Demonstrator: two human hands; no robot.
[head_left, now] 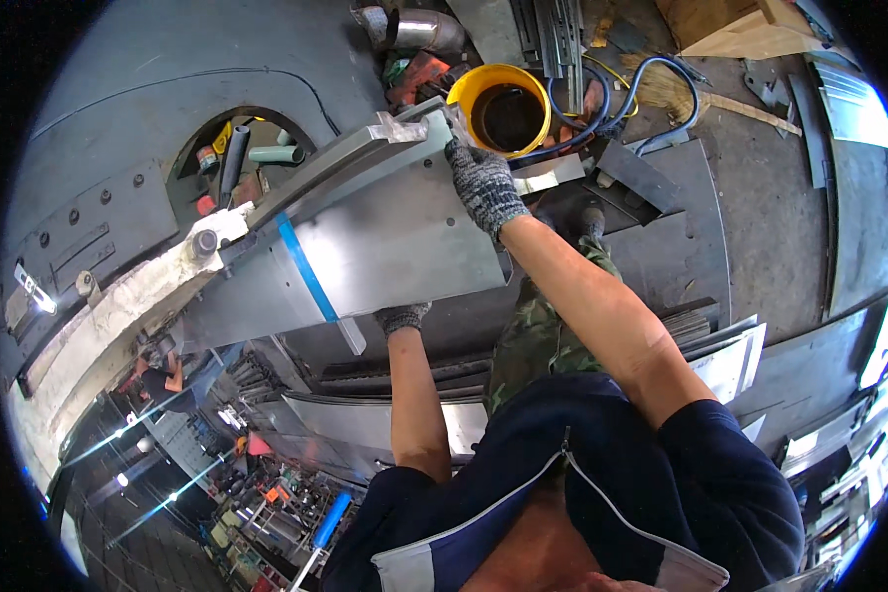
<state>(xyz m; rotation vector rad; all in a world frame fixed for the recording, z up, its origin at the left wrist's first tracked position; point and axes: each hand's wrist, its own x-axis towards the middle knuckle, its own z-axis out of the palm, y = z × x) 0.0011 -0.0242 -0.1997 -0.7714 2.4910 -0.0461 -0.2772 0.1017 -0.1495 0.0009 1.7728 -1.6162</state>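
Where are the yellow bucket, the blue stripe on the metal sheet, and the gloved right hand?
yellow bucket (464,91): head view, on its left rim.
blue stripe (306,268): head view, midway along the stripe on the metal sheet.
right hand (483,185): head view, on the back of the knit glove gripping the sheet's upper edge.

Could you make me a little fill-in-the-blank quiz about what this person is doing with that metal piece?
1. Both hands wear knitted grey ____.
2. The right hand grips the far edge of the sheet-metal panel, close to a ____ bucket.
3. A strip of ____ tape runs across the panel.
4. The left hand holds the panel's ____ edge.

Missing words: gloves; yellow; blue; near
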